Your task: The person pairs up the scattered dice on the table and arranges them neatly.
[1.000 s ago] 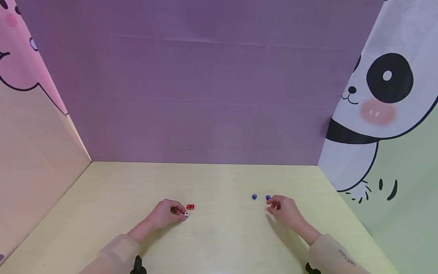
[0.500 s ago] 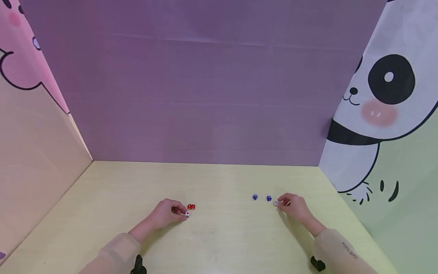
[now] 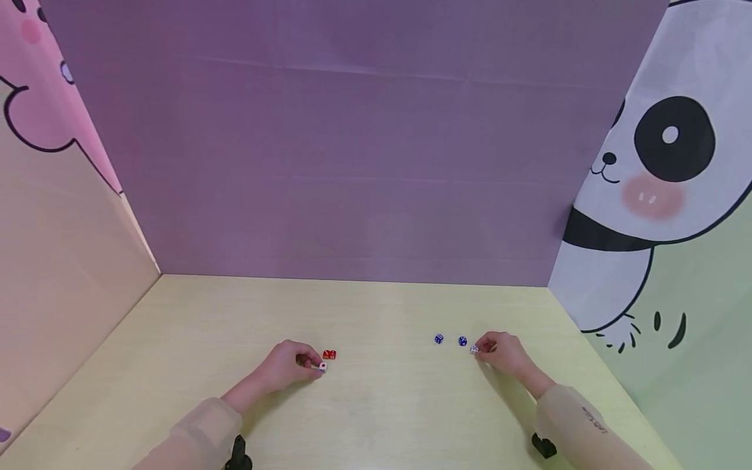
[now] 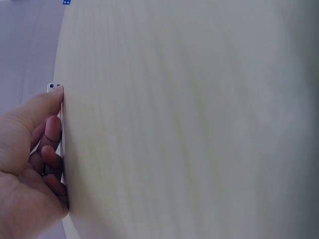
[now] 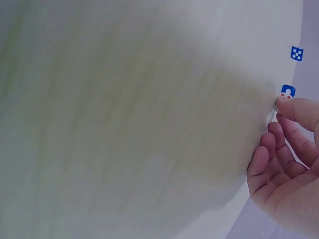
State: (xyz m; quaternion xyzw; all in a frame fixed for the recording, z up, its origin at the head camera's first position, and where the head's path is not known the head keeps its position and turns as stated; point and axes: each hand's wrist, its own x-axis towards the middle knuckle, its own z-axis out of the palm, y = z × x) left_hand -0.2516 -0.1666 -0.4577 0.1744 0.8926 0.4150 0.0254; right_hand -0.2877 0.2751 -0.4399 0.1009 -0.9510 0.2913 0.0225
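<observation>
At the left of the table, my left hand [image 3: 288,365] pinches a white die [image 3: 323,367] between thumb and fingertips. Two red dice [image 3: 329,354] lie side by side just behind that die. Across the table, my right hand [image 3: 505,356] holds another white die [image 3: 474,350] at its fingertips; red pips show on this die in the right wrist view. Immediately to its left is a blue die [image 3: 463,341], and farther left lies a second blue die [image 3: 438,339]. The thumb of my left hand [image 4: 30,154] covers part of its die in the left wrist view.
The pale wooden table [image 3: 376,418] ends at a purple back panel [image 3: 352,163]. A side panel with a panda drawing [image 3: 646,222] stands at the right, and a pink-and-beige panel [image 3: 64,248] at the left.
My right hand has moved rightward, away from the blue die, and a white die now shows at its fingertips. My left hand stays in place with its white die.
</observation>
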